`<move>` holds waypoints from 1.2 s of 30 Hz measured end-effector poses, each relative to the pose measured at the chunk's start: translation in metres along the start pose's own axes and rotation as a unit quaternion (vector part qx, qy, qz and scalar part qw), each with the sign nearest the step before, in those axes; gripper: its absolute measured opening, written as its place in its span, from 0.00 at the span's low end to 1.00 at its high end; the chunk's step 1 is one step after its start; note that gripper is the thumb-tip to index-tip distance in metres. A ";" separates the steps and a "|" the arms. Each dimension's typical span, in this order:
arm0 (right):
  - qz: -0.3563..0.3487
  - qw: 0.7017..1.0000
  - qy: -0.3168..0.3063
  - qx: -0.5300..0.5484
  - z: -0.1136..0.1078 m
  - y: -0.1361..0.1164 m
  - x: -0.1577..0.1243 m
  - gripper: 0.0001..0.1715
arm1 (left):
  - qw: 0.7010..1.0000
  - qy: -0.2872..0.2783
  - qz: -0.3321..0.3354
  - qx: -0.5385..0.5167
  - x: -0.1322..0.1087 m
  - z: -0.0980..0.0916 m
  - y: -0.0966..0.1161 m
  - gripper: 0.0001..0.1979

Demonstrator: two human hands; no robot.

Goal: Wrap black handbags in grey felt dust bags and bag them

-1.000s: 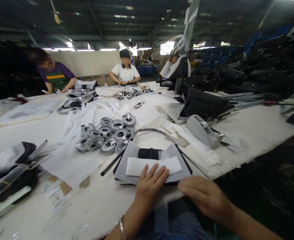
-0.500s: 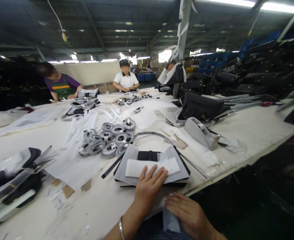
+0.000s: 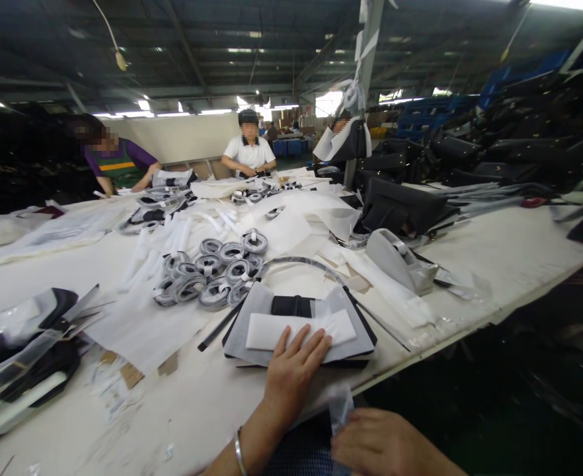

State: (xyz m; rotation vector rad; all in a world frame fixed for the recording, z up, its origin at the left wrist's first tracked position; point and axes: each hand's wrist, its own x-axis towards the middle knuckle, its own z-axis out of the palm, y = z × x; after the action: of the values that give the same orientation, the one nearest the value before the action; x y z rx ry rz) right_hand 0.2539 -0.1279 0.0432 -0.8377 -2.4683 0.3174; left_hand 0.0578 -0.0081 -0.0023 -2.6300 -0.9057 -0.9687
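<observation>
A black handbag (image 3: 294,306) lies at the table's front edge, covered with thin grey-white wrapping paper (image 3: 249,304). Across the paper rests a folded white foam strip (image 3: 266,332). My left hand (image 3: 296,363) lies flat on this strip, fingers stretched out. Below the table edge, my right hand (image 3: 378,436) is closed around a translucent plastic strip (image 3: 341,404), whose upper end sticks up above the fingers. Those fingertips are partly hidden. Behind the bag arches its dark strap or handle (image 3: 311,263).
Several coiled, wrapped straps (image 3: 232,252) sit behind the bag to the left. Wrapped black pieces (image 3: 28,350) lie at the left edge. Black bags (image 3: 400,205) and white sheets (image 3: 296,215) cover the back. Two co-workers (image 3: 248,151) sit across the table (image 3: 470,264).
My right hand has dropped lower and closed on the plastic strip, whose end now points upward instead of hanging down. My left hand stays flat on the foam strip.
</observation>
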 end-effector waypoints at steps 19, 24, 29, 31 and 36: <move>0.229 0.931 -0.184 -0.218 -0.036 0.113 0.102 0.22 | 0.993 0.113 0.010 0.031 0.003 0.011 0.003 0.17; 0.245 0.913 -0.193 -0.264 -0.035 0.110 0.116 0.20 | 0.993 0.121 -0.001 0.018 0.002 0.013 0.004 0.17; 0.220 0.912 -0.214 -0.270 -0.036 0.115 0.119 0.21 | 0.991 0.132 -0.004 0.018 0.003 0.013 0.004 0.17; 0.206 0.918 -0.219 -0.260 -0.040 0.119 0.116 0.20 | 0.990 0.138 0.000 0.017 0.003 0.014 0.004 0.17; 0.202 0.922 -0.224 -0.241 -0.050 0.131 0.115 0.17 | 0.990 0.137 0.002 0.019 0.002 0.017 0.002 0.16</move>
State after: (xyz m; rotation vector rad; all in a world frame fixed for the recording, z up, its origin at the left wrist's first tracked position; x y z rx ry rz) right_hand 0.2681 0.0484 0.0819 -1.6511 -2.8276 0.0289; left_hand 0.0691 -0.0022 -0.0136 -2.3875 -0.8427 -1.2579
